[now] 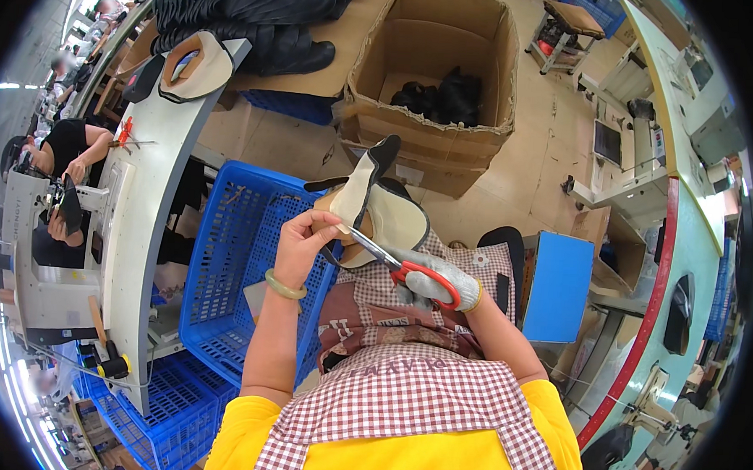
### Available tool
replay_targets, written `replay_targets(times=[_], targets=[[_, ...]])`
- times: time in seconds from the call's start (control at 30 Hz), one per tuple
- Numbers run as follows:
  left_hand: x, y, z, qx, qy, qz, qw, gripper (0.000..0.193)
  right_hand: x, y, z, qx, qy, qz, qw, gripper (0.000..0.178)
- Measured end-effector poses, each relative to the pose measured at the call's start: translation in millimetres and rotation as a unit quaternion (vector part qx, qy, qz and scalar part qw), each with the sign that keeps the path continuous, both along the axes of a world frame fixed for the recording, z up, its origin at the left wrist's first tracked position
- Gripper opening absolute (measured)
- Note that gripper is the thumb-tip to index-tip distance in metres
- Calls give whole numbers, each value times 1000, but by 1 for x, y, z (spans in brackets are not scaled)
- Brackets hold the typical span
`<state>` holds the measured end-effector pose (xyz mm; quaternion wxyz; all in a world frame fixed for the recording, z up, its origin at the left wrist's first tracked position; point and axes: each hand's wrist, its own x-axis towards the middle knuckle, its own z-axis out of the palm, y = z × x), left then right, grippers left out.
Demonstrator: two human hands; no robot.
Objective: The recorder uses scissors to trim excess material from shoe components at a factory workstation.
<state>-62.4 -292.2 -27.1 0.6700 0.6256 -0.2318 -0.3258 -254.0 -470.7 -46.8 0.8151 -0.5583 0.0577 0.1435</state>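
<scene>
Just above my lap is a shoe upper [398, 216] with cream lining, black edges and some tan inside. My left hand [299, 242], bare with a bangle at the wrist, pinches the upper's near-left edge between thumb and fingers. Red-handled scissors [378, 247] are gripped in my right hand [436, 274], which wears a grey-white glove. Their blades point up and left, with the tips at the edge beside my left fingertips. How far the blades are apart is too small to tell.
A blue plastic basket [212, 253] stands at my left, beside a worktable [146, 216]. Ahead is a large cardboard box [431, 145] holding black pieces. A blue box [557, 287] is at my right, near a green-topped table [687, 248]. Another person [65, 150] works at a sewing machine far left.
</scene>
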Motion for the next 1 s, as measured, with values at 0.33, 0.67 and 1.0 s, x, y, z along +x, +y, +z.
replay_targets(times=[0.33,0.67,1.0], targets=[[0,2,-5,13,-2,-1,1000,12,-3,6,-3,2,10,-26,1000,76],[-6,4,-9,37,7,-14,999,10,-9,7,-8,59,28,-37,997,76],[-14,0,0,1,7,-54,999,34,-16,8,-13,131,46,-25,990,68]])
